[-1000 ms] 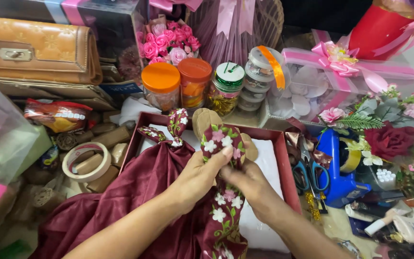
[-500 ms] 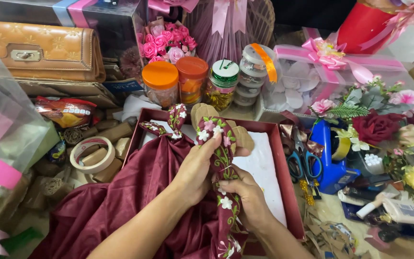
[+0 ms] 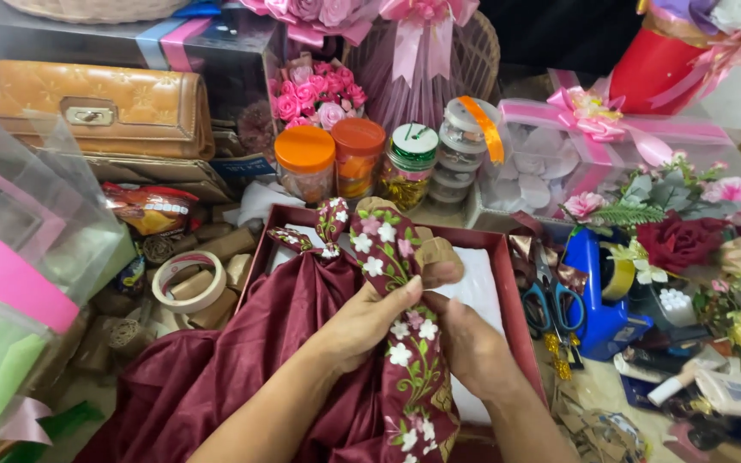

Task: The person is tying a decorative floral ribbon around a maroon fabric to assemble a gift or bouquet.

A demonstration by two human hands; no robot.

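A maroon cloth (image 3: 242, 360) with a flower-embroidered border strip (image 3: 405, 343) lies bunched in a dark red box (image 3: 508, 283) lined with white. My left hand (image 3: 362, 321) pinches the embroidered strip from the left, thumb on top. From the right my right hand (image 3: 469, 339) grips the same strip and presses it against the white lining. The strip's upper end (image 3: 375, 236) stands up over a brown padded form (image 3: 435, 253) near the box's back edge.
Jars with orange lids (image 3: 306, 163) and stacked small tubs (image 3: 460, 150) stand behind the box. Blue-handled scissors (image 3: 551, 300) and a blue tape dispenser (image 3: 602, 291) lie right. A tape roll (image 3: 186, 279) lies left, by clear wrapping sheets (image 3: 19, 257). Artificial flowers (image 3: 688, 231) crowd the right.
Both hands have slid down the embroidered strip toward me and closed tighter on it. The strip's top now stands more upright over the brown form.
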